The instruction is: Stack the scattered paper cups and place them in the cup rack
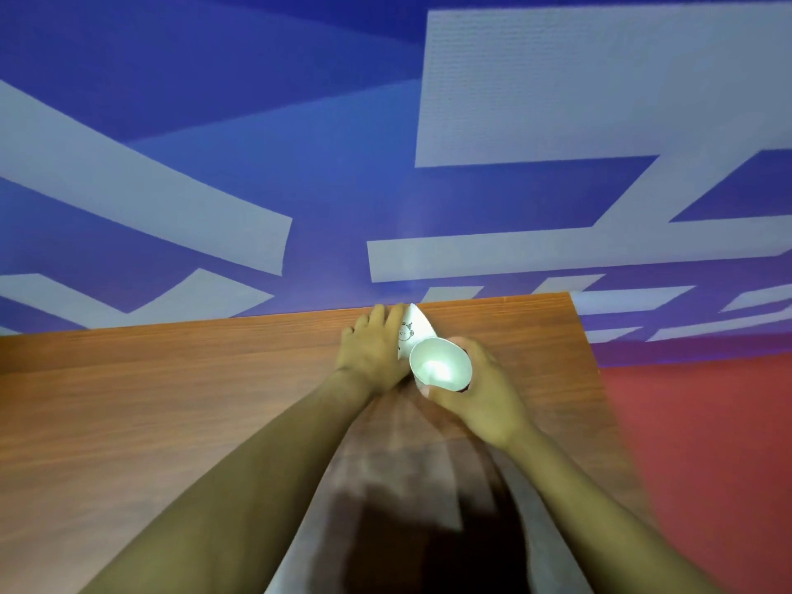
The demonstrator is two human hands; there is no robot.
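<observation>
A white paper cup (440,364) is held near the far edge of the wooden table (171,400), its open mouth facing the camera. My right hand (484,396) grips it from the right and below. Behind it, a second white paper cup (413,325) with a small cartoon print points away toward the table's far edge. My left hand (372,349) is wrapped around that cup's left side. The two cups overlap where they meet; whether one sits inside the other cannot be told. No cup rack is in view.
The wooden table's right edge runs diagonally down past my right arm, with a red floor (707,443) beyond it. A blue and grey patterned floor (385,165) lies past the far edge. Blurred dark cloth (407,529) fills the space between my forearms.
</observation>
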